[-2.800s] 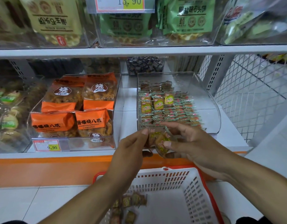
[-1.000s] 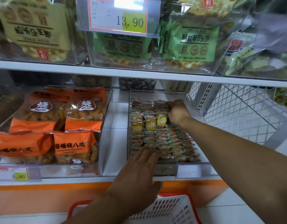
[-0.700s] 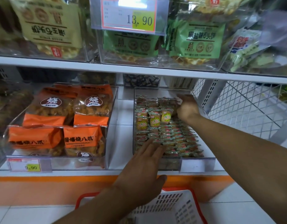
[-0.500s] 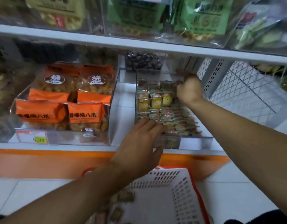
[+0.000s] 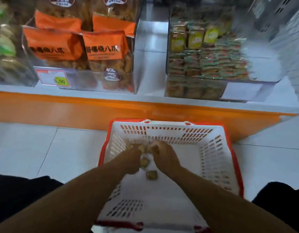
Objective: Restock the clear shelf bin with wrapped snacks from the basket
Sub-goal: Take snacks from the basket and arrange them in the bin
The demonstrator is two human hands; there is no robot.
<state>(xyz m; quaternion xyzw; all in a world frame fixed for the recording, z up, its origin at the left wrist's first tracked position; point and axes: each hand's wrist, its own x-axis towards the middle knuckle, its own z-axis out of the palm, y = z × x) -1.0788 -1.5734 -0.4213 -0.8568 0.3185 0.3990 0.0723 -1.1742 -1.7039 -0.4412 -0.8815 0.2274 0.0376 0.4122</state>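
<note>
Only 2 pieces of writing read at all: large dark Chinese characters on the orange bags (image 5: 101, 46) in the left bin (image 5: 135, 78), and a price tag (image 5: 52, 78) on its front, pink-edged with a yellow patch whose figures are too blurred to make out. Motion blur smears the whole view, so print on the small snacks (image 5: 209, 64) stacked in the clear bin (image 5: 254, 91) on the shelf (image 5: 145, 96) is lost; they show only as green, red and yellow wrappers. Below, a white basket (image 5: 217, 158) with a red rim sits on the tiled floor, a few snacks lying loose inside. Both hands reach into it: the left hand (image 5: 132, 160) and right hand (image 5: 162, 155) curl among those pieces, but whether either actually grips 1 cannot be told.
</note>
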